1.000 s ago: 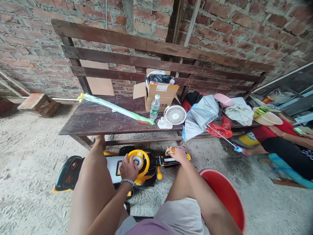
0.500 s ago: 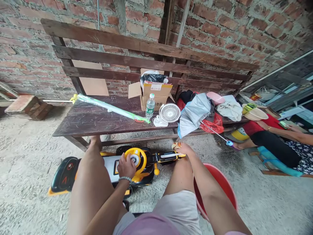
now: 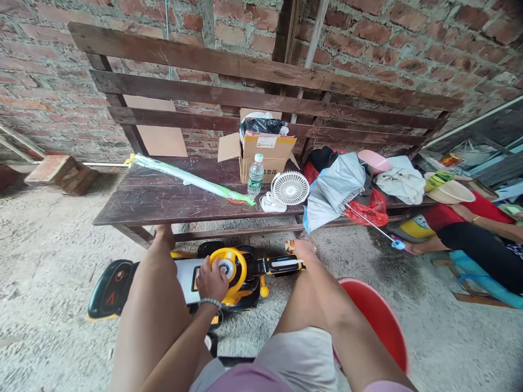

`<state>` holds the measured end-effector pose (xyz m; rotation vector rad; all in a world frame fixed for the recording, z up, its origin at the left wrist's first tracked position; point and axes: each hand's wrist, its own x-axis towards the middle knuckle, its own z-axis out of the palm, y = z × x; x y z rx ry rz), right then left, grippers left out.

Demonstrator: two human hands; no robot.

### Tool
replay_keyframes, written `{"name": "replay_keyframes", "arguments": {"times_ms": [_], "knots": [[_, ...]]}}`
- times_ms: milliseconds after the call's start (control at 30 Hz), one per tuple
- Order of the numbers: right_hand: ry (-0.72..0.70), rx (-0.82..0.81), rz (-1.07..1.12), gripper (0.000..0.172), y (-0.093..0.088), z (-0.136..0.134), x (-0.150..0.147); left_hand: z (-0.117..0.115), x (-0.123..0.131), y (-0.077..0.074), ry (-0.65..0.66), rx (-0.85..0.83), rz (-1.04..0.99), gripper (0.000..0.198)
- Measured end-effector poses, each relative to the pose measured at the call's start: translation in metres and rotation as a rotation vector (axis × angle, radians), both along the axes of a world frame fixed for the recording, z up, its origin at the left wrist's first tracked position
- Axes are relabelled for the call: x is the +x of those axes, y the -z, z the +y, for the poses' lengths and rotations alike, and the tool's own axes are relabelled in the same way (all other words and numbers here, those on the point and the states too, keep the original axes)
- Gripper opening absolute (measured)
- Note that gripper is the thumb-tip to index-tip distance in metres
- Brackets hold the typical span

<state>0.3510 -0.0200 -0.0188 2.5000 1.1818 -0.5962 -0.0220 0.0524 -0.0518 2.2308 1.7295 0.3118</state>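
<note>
A toy ride-on digger with a yellow steering wheel [image 3: 244,269] stands on the floor between my knees. My left hand [image 3: 212,280], a beaded bracelet at its wrist, grips the left side of that wheel. Over by my right knee, my right hand [image 3: 304,249] is closed on a small crumpled white and brown thing [image 3: 290,247], whose kind I cannot make out. Just below this hand lies the end of the toy's black and yellow digger arm [image 3: 284,264]. The right fingers are partly hidden.
A wooden bench [image 3: 126,201] bears a wrapped long item [image 3: 192,179], water bottle [image 3: 255,177], cardboard box [image 3: 265,155], white fan [image 3: 291,188] and silver umbrella [image 3: 337,188]. A red tub [image 3: 379,321] stands right of my leg. Another person [image 3: 466,245] sits at far right.
My right hand has shifted slightly left and off the knee, with the crumpled thing still in it. My left hand stays on the wheel. The view has turned a little left.
</note>
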Motion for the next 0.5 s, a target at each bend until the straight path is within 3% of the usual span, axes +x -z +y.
{"name": "replay_keyframes", "arguments": {"times_ms": [267, 500], "knots": [[-0.052, 0.089, -0.009, 0.035, 0.004, -0.003, -0.006, -0.004, 0.006, -0.010, -0.031, -0.028, 0.024, 0.049], [0.023, 0.332, -0.063, 0.035, 0.010, -0.028, -0.027, -0.003, 0.008, -0.010, -0.062, -0.046, 0.017, 0.049]]}}
